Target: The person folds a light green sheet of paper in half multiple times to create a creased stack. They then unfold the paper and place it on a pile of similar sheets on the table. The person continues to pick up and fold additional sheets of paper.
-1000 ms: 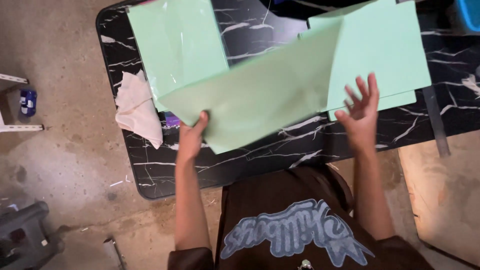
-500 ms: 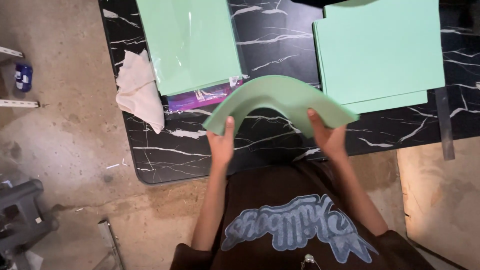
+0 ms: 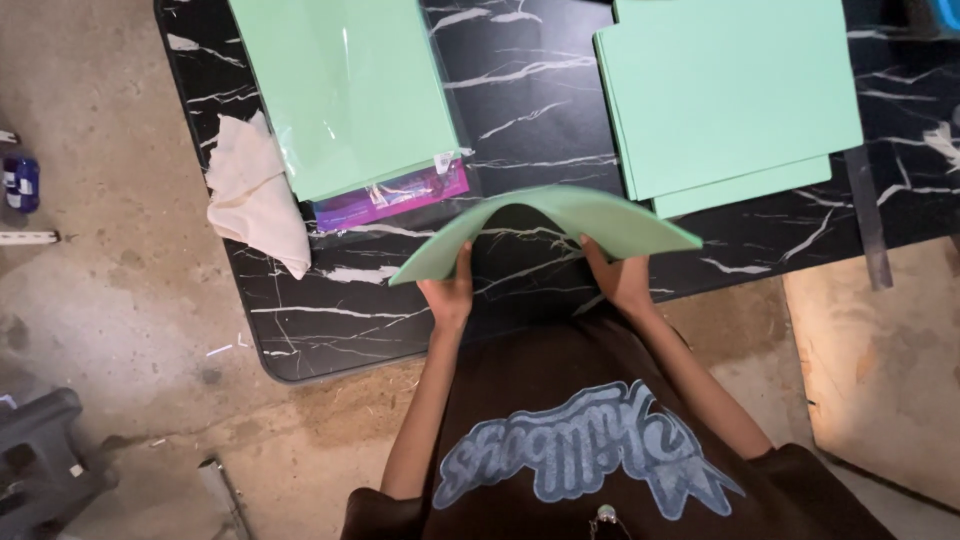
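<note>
I hold one light green paper sheet [image 3: 560, 215] bent into an arch above the near edge of the black marble-patterned table [image 3: 330, 320]. My left hand [image 3: 448, 292] grips its left near edge and my right hand [image 3: 617, 278] grips its right near edge. A stack of green sheets in clear wrap [image 3: 345, 90] lies at the table's far left, on a purple package [image 3: 395, 195]. Another stack of loose green sheets [image 3: 725, 95] lies at the far right.
A crumpled white cloth [image 3: 255, 195] hangs over the table's left edge. A metal ruler [image 3: 868, 215] lies along the right side. A grey stool [image 3: 45, 465] stands on the concrete floor at lower left, and a tan board [image 3: 880, 370] at lower right.
The sheet was spread flat and wide a second ago. My hands have come closer together at its near edge, and it now arches up between them.
</note>
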